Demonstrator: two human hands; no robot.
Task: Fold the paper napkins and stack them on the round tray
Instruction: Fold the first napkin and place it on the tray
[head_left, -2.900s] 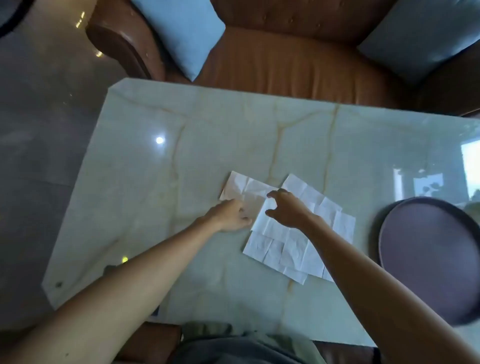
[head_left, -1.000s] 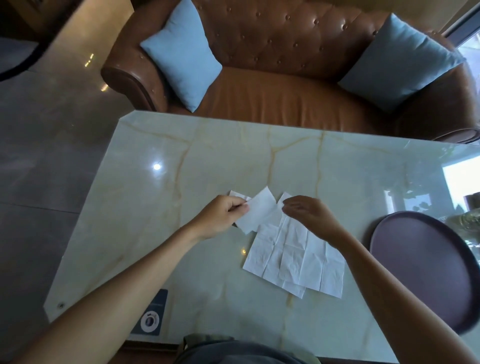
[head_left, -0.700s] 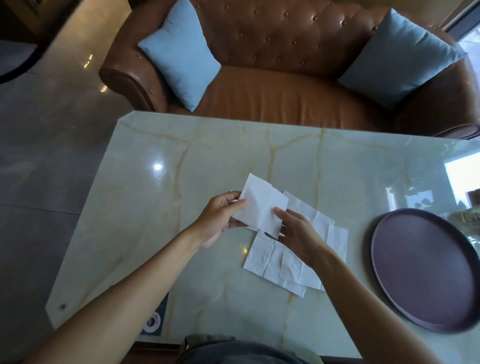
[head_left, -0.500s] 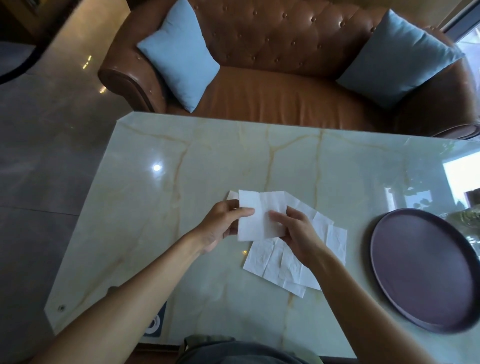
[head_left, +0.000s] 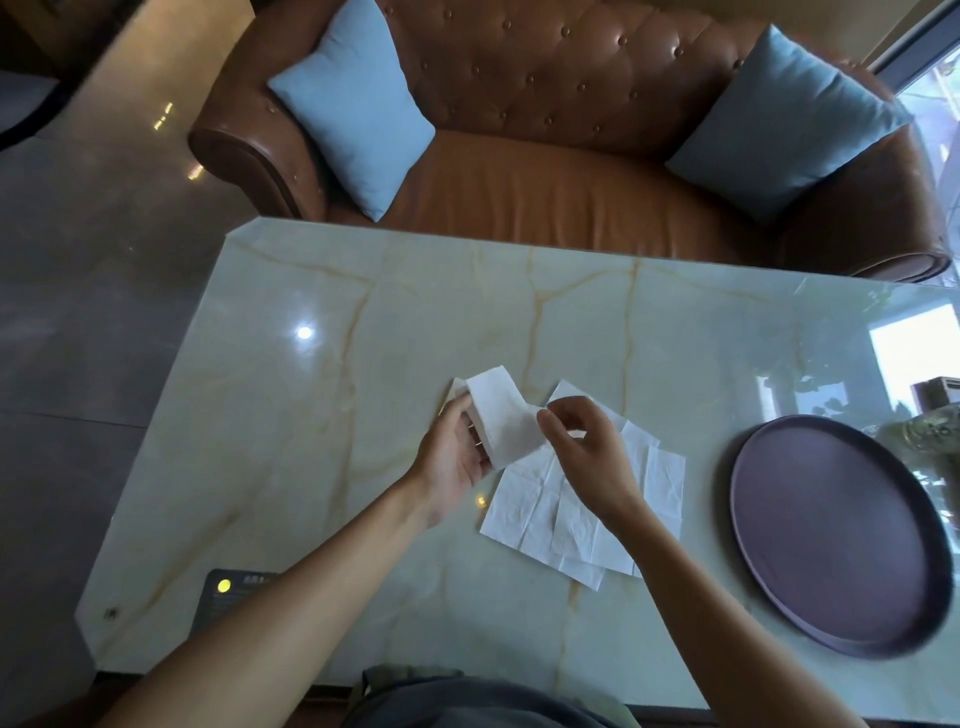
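Near edge: grey clothing (head_left: 467, 701) of the person, both bare forearms reaching out over the marble table (head_left: 311, 415). A small dark card with a yellow dot (head_left: 228, 592) lies at the near left of the table. Spread napkins (head_left: 550, 519) lie flat mid-table, overlapping, creased into squares, partly under the right wrist. Round tray (head_left: 831, 530), dark purple, sits right of them, apart, nothing on it. Left hand (head_left: 457, 457) holds a folded napkin (head_left: 504, 421) lifted above the spread ones, fingers curled behind it, thumb at its left edge. Right hand (head_left: 587, 447) pinches the same napkin's right corner between thumb and forefinger, other fingers loosely curled. Far: brown tufted leather sofa (head_left: 545, 171) beyond the table, left blue cushion (head_left: 353, 104) and right blue cushion (head_left: 784, 119) on it. Grey glossy floor (head_left: 93, 249) at left.
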